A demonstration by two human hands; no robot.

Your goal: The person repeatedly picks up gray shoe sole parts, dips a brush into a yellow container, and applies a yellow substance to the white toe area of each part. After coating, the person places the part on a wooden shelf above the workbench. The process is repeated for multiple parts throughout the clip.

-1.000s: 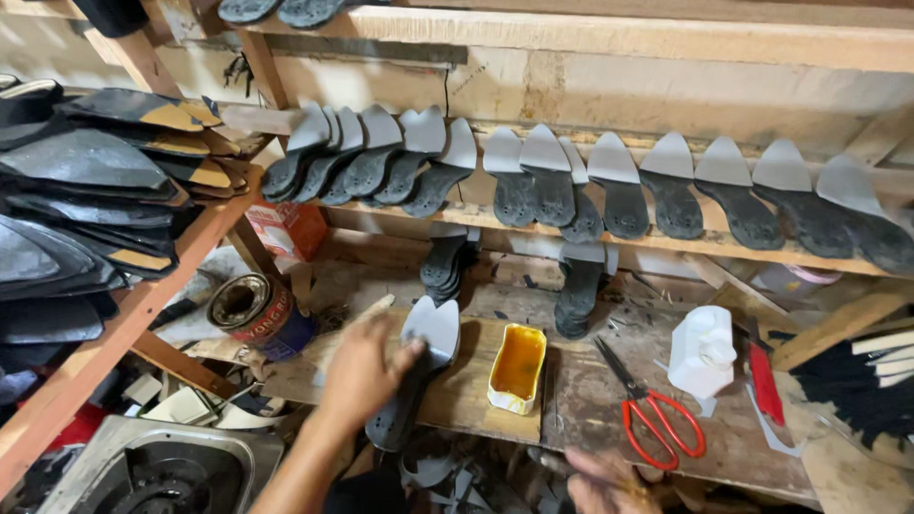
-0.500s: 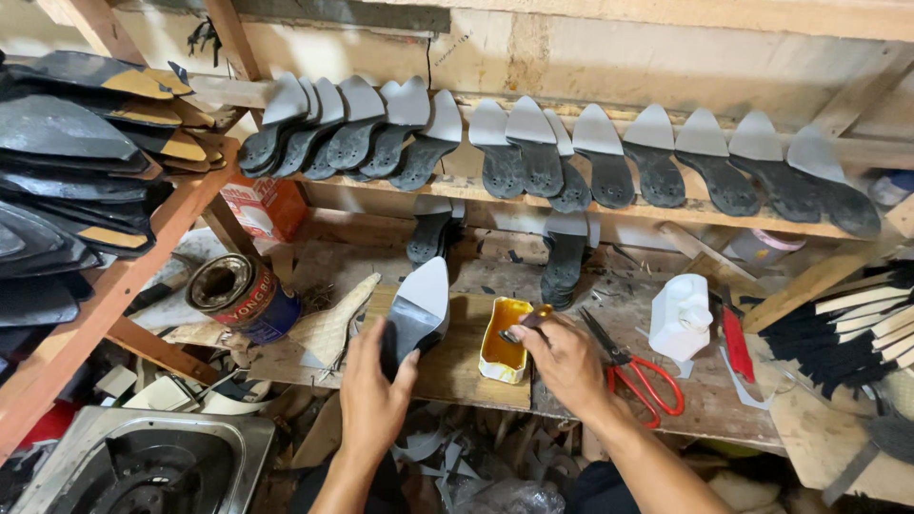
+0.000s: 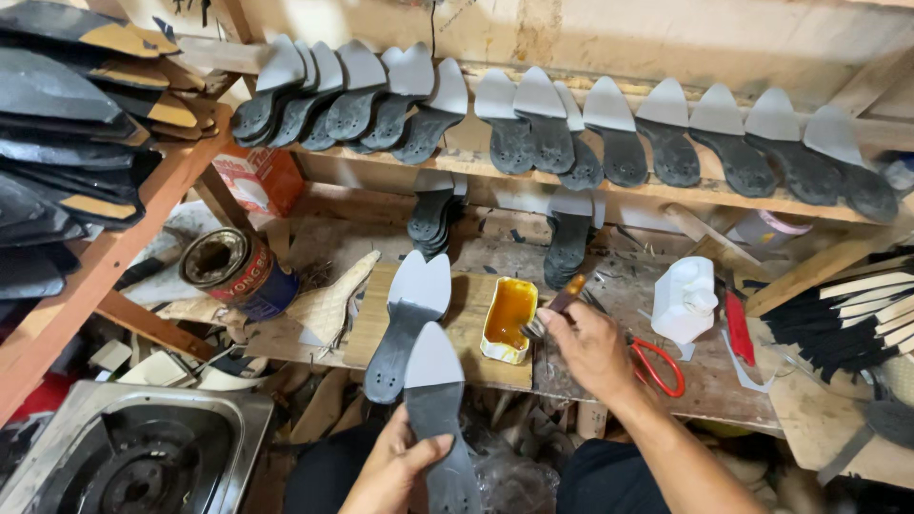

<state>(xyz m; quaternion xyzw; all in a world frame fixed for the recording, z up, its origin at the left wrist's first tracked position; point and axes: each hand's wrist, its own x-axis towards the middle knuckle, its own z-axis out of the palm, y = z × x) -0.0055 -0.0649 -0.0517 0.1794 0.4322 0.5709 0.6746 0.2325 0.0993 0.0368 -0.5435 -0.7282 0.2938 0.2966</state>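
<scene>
Low in the middle of the frame the left hand (image 3: 395,471) was clamped around the narrow end of a dark shoe sole (image 3: 436,419) with a pale grey toe, held upright over the person's lap. The right hand (image 3: 590,347), right of centre, had its fingers pinched together on a small brush (image 3: 557,306), the bristle end resting at the rim of the yellow tin (image 3: 507,321).

That tin sat open on the counter (image 3: 609,381) and held an amber, glossy glue. Just left of it a second sole (image 3: 407,319) lay flat on a wooden board (image 3: 466,328). At centre left an opened round can (image 3: 233,271) stood tilted; its inside looked dark and I could not tell what was in it. A white plastic bottle (image 3: 685,298) stood to the right, with red-handled scissors (image 3: 657,366) lying between it and the right hand. At lower left was a steel basin (image 3: 133,452) with a dark round fitting inside. Along the upper shelf (image 3: 590,186) a row of soles (image 3: 609,143) leaned, toes up.
</scene>
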